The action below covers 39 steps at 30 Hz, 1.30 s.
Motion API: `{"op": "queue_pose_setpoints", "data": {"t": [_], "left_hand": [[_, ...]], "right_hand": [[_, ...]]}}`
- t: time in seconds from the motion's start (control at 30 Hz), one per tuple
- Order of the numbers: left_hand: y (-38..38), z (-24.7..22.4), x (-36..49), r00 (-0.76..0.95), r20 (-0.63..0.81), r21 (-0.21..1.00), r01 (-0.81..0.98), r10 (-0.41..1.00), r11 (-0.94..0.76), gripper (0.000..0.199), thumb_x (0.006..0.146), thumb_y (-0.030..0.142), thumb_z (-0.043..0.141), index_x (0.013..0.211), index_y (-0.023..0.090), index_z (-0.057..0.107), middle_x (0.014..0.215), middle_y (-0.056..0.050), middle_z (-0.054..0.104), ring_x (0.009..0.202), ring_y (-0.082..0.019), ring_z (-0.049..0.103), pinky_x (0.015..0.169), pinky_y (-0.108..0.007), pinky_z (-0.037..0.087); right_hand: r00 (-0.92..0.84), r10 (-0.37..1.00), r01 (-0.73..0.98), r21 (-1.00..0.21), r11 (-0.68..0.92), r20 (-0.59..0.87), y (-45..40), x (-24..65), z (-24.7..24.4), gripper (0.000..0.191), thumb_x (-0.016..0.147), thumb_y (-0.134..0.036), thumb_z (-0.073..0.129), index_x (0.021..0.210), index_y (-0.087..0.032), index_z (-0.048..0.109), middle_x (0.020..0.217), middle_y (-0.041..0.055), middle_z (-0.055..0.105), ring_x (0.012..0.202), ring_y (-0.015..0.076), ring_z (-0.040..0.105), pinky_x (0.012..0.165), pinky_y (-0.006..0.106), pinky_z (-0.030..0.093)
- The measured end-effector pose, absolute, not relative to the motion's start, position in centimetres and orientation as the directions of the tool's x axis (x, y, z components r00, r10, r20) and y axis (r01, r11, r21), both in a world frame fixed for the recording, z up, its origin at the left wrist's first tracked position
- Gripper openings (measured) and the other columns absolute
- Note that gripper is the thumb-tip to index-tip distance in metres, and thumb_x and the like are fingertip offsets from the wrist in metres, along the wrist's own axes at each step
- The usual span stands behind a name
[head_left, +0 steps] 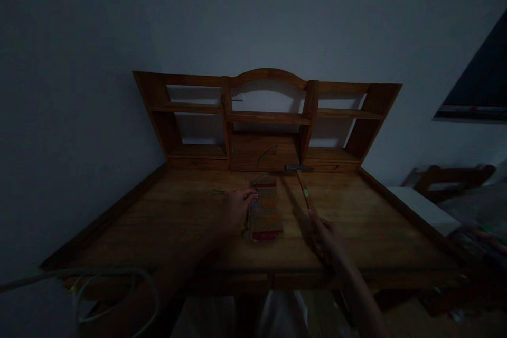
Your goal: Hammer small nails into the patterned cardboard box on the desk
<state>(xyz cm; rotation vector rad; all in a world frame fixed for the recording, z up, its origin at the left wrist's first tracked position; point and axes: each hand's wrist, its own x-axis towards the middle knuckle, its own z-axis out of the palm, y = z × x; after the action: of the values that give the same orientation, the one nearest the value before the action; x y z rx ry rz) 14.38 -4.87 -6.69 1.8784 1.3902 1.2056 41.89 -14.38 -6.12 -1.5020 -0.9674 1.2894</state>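
In the head view, my right hand [324, 235] is wrapped round the wooden handle of a hammer [303, 188]. Its metal head is raised above the desk, to the right of a flat brown block-like pack [269, 211] with red bands and orange print. At the pack's upper left, my left hand [241, 202] rests with fingertips pinched together. A tiny light spot shows at those fingertips, too small to name. A thin dark item [220, 191] lies on the desk to the left of that hand.
The wooden desk [158, 222] has a raised shelf unit [269, 117] along its back, with raised side edges. A pale cable [114, 272] loops at lower left. A chair back [455, 177] stands at right. The room is dim.
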Motion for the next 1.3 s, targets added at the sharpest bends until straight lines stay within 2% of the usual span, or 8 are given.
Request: {"op": "queue_pose_setpoints", "data": {"t": [0.37,0.53,0.83,0.97,1.07,1.17,1.23,1.3], "left_hand": [[-6.1,-6.5,15.0,0.128,0.398,0.612,0.7,0.908,-0.367,0.027,0.091,0.037,0.047,0.1,0.026,0.07,0.097,-0.001,0.073,0.085,-0.017,0.067,0.079,-0.026,0.048],[-6.2,-6.3,15.0,0.161,0.342,0.562,0.755,0.926,-0.338,0.029,0.091,0.038,0.048,0.098,0.023,0.072,0.096,-0.004,0.074,0.083,-0.019,0.068,0.073,-0.027,0.047],[-5.1,-7.0,14.5,0.105,0.331,0.657,0.688,0.938,-0.309,0.025,0.084,0.038,0.059,0.089,0.021,0.075,0.086,-0.005,0.075,0.075,-0.018,0.069,0.062,-0.024,0.045],[-5.1,-6.8,14.4,0.105,0.354,0.662,0.674,0.929,-0.328,0.024,0.083,0.038,0.06,0.085,0.02,0.076,0.085,-0.005,0.075,0.073,-0.018,0.069,0.058,-0.023,0.043],[-5.3,-6.3,14.4,0.097,0.355,0.673,0.664,0.93,-0.326,0.022,0.082,0.035,0.061,0.086,0.019,0.076,0.084,-0.005,0.075,0.072,-0.018,0.069,0.059,-0.022,0.044],[-5.5,-5.9,14.5,0.101,0.345,0.676,0.663,0.933,-0.322,0.023,0.082,0.035,0.06,0.086,0.019,0.076,0.085,-0.005,0.075,0.073,-0.018,0.069,0.059,-0.022,0.044],[-5.6,-5.7,14.5,0.114,0.344,0.673,0.662,0.932,-0.33,0.023,0.082,0.035,0.06,0.086,0.018,0.076,0.085,-0.005,0.075,0.074,-0.018,0.069,0.059,-0.023,0.044],[-5.8,-5.5,14.5,0.119,0.338,0.672,0.663,0.933,-0.328,0.024,0.082,0.035,0.06,0.086,0.018,0.076,0.085,-0.005,0.075,0.074,-0.019,0.068,0.06,-0.023,0.044]], "right_hand": [[0.115,0.961,-0.007,-0.967,-0.254,-0.253,-14.3,42.0,-6.4,0.049,0.074,-0.07,0.053,0.074,-0.022,0.047,0.042,-0.0114,0.03,0.028,0.0051,0.026,0.025,0.015,0.021],[0.143,0.957,-0.003,-0.967,-0.253,-0.251,-14.3,42.0,-6.7,0.048,0.072,-0.069,0.056,0.073,-0.021,0.047,0.041,-0.0115,0.029,0.027,0.0051,0.026,0.025,0.016,0.022],[0.183,0.972,0.152,-0.973,-0.175,-0.147,-14.3,41.3,-6.8,0.053,0.076,-0.07,0.049,0.073,-0.018,0.056,0.04,-0.0091,0.031,0.03,0.0061,0.028,0.03,0.018,0.02],[0.182,0.983,0.378,-0.925,-0.034,0.039,-14.7,41.6,-6.4,0.056,0.081,-0.069,0.043,0.076,-0.016,0.059,0.049,-0.0019,0.049,0.043,0.0119,0.047,0.039,0.021,0.032],[0.201,0.959,0.649,-0.761,0.024,0.202,-15.8,42.5,-5.4,0.056,0.084,-0.067,0.04,0.085,-0.016,0.061,0.064,0.0053,0.063,0.061,0.0197,0.061,0.052,0.025,0.04],[0.184,0.937,0.923,-0.38,-0.06,0.297,-17.4,43.2,-3.6,0.052,0.087,-0.065,0.036,0.098,-0.02,0.061,0.068,0.0074,0.067,0.062,0.0241,0.063,0.053,0.028,0.036],[0.134,0.945,0.984,-0.151,-0.091,0.299,-18.4,43.2,-2.3,0.047,0.09,-0.061,0.034,0.099,-0.023,0.06,0.065,0.0075,0.068,0.058,0.0257,0.064,0.051,0.028,0.031],[0.083,0.948,0.996,-0.047,-0.072,0.308,-19.1,42.9,-1.2,0.042,0.092,-0.057,0.033,0.097,-0.025,0.06,0.065,0.007,0.069,0.059,0.0263,0.065,0.05,0.028,0.028]]}}
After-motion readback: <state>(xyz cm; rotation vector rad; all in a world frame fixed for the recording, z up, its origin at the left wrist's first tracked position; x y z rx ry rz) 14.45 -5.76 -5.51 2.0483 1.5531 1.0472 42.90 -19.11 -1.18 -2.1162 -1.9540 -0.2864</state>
